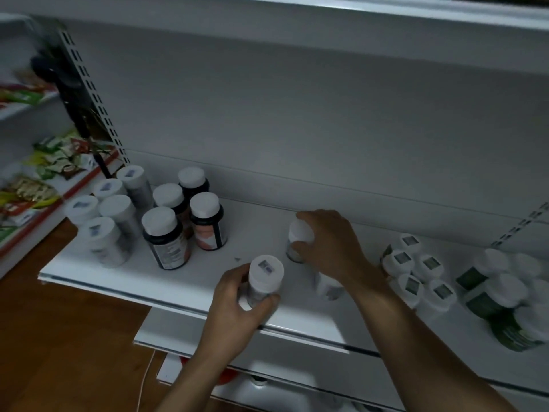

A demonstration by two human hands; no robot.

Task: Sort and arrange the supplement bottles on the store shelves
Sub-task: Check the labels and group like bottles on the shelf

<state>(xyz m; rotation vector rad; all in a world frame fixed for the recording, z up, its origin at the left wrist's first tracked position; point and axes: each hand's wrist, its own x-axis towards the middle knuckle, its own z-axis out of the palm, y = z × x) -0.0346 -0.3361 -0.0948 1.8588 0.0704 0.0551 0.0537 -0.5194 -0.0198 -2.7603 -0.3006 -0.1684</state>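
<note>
My left hand [237, 301] grips a white-capped bottle [265, 278] with a small sticker on its lid, near the front edge of the white shelf [124, 281]. My right hand [329, 242] curls over another white-capped bottle [300, 233] standing mid-shelf. A further white bottle [328, 288] sits partly hidden under my right wrist. At the left stand several clear white-lidded bottles [113, 215] and several dark bottles with pink labels [205, 224].
At the right are several small white bottles [416, 272] and green-labelled bottles [499, 295]. An upper shelf [386, 13] overhangs. Snack packets [47, 165] fill the neighbouring shelves at left. Wooden floor [74, 352] and lower shelves lie below.
</note>
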